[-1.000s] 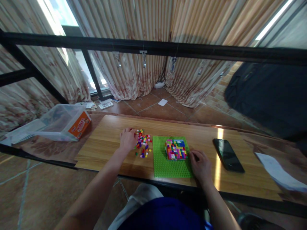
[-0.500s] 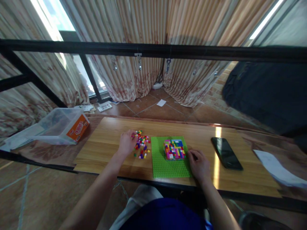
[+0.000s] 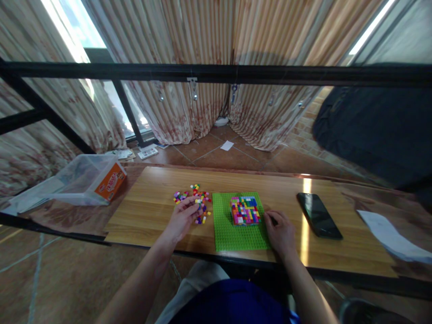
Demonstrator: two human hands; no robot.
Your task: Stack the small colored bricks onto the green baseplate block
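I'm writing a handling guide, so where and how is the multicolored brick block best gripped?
Probably by its left and right walls, coming from above. The brick block is compact and roughly rectangular, standing raised on the green baseplate, with bare studs to its left; the right hand is close by its right wall. Whether it is pressed onto the studs, I cannot tell.

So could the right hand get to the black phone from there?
Probably yes: the black phone lies to the right of the right hand on the same tabletop, and nothing visible stands between them.
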